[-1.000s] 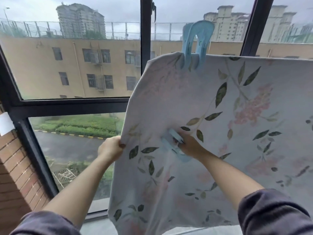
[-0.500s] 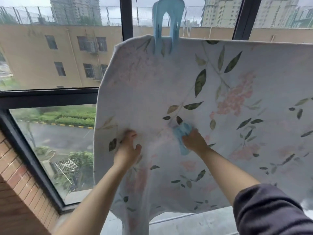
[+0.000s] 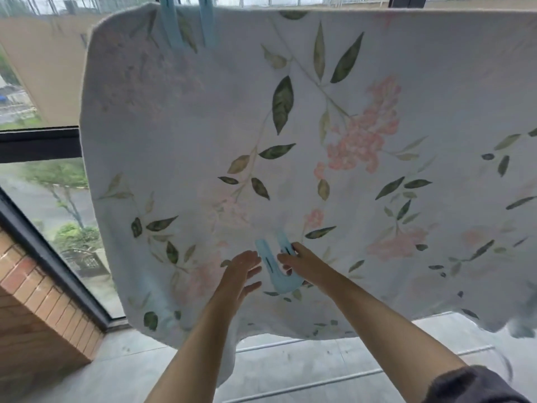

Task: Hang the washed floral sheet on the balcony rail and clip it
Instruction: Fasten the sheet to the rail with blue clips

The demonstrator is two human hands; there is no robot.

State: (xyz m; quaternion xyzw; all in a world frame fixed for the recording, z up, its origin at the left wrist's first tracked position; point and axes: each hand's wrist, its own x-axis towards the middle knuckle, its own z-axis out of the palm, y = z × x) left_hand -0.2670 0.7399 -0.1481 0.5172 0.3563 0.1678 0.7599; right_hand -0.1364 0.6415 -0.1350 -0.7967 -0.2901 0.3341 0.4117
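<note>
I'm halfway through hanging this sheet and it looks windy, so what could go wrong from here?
1. Only one clip shows on the sheet's top edge, near its left corner; a gust might drag the rest off.
2. The second clip sits loosely in the right hand while the left hand is open, so it could slip and fall.
3. The hem hangs low near the floor and may get dirty.

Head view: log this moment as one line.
floral sheet hung | clip on top edge | right hand holds second clip | left hand open

Dark-framed window [image 3: 37, 144], brick wall [image 3: 35, 309], concrete floor [image 3: 290, 370]
</note>
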